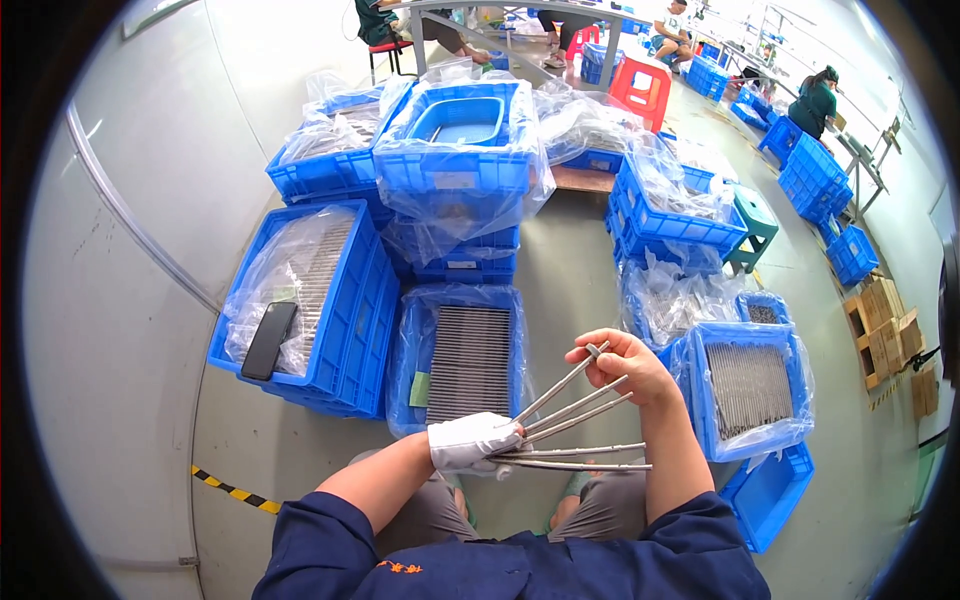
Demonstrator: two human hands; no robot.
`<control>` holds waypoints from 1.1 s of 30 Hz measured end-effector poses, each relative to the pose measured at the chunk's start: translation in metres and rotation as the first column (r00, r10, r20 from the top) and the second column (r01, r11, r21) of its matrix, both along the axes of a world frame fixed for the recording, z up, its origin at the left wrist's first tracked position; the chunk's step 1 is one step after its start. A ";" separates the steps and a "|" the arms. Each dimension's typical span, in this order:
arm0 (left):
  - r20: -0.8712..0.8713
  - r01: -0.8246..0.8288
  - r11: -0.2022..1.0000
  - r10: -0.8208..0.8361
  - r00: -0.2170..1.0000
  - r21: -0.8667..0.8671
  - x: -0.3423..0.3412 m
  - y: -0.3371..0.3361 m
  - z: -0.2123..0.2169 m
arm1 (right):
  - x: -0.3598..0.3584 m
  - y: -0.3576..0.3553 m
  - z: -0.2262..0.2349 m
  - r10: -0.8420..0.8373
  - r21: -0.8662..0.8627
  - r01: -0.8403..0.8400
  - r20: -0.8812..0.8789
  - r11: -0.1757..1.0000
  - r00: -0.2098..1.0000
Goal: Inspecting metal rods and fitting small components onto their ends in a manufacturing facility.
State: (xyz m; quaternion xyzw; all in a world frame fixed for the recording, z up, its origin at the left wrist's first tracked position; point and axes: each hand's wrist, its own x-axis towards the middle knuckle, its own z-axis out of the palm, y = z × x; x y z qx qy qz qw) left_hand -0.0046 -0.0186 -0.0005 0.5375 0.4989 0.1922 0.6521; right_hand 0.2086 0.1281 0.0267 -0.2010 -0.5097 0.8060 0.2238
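My left hand (470,442), in a white glove, is closed around the lower ends of several thin metal rods (580,408), which fan out to the right. At the upper end of the topmost rod, my bare right hand (630,365) pinches a small metal fitting (594,350) between thumb and fingers. The other rod ends stick out below that hand, apart from its fingers. Just beyond my left hand stands a plastic-lined blue crate (408,385) with a row of metal rods (468,350) lying in it.
A right-hand lined crate (808,400) holds more rods (750,385), above an empty blue crate (785,500). At left, a black phone (269,340) lies on stacked crates (345,355). Farther off are crate stacks, a red stool (640,92), a green stool (755,225) and several people.
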 end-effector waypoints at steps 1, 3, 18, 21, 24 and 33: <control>0.017 0.006 1.000 -0.006 1.000 -0.021 0.000 0.000 0.001 | 0.000 -0.001 -0.002 0.000 -0.040 -0.001 -0.033 0.999 0.999; 0.033 0.010 0.999 -0.009 0.999 -0.044 -0.001 0.001 0.005 | -0.001 0.000 -0.004 0.000 -0.081 -0.006 -0.066 0.997 0.998; 0.158 -0.028 0.999 0.035 0.987 -0.046 -0.004 0.003 -0.010 | -0.020 -0.010 -0.009 0.063 -0.128 -0.069 -0.054 0.989 0.997; 0.159 0.002 1.000 -0.006 0.987 0.025 -0.001 0.004 -0.008 | -0.020 -0.015 -0.015 0.074 -0.009 -0.073 0.062 0.997 0.995; 0.290 -0.052 0.985 0.098 0.952 -0.163 0.006 -0.004 -0.008 | -0.021 -0.027 -0.011 0.073 -0.123 -0.076 -0.028 0.990 0.997; 0.331 -0.099 0.987 0.136 0.934 -0.126 0.008 0.004 -0.009 | 0.060 0.048 -0.040 -0.565 -0.464 0.391 -0.330 0.794 0.756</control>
